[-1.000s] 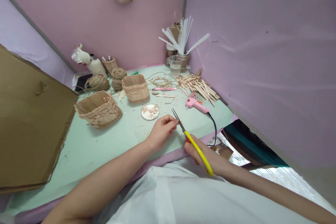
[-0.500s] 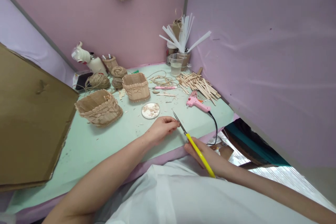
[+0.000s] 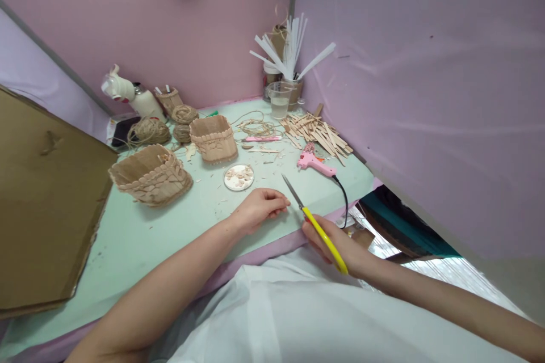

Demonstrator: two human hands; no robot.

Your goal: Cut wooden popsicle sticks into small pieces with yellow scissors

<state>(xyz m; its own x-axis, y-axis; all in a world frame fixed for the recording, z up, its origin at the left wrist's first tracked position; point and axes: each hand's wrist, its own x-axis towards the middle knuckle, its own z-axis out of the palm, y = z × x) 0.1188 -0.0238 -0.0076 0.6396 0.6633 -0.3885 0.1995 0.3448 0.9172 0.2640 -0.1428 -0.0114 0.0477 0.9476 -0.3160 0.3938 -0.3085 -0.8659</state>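
Yellow-handled scissors are gripped in my right hand, low at the table's front edge. Their blades point up and away, toward the left, and look closed. Just left of the blades my left hand is closed in a pinch above the table; whatever its fingertips hold is too small to make out. Beyond that hand lies a small round white dish with little wood-coloured pieces in it. A pink glue gun rests on the table to the right of the scissors' tips.
Two wooden baskets stand at the left, near balls of twine. Wooden sticks lie heaped at the back right, beside a clear cup of liquid. A cardboard sheet leans on the left. The glue gun's cord hangs over the edge.
The scissors' blades have drawn a little away to the right from my left fingertips. My left hand stays pinched. The whole view has shifted slightly.
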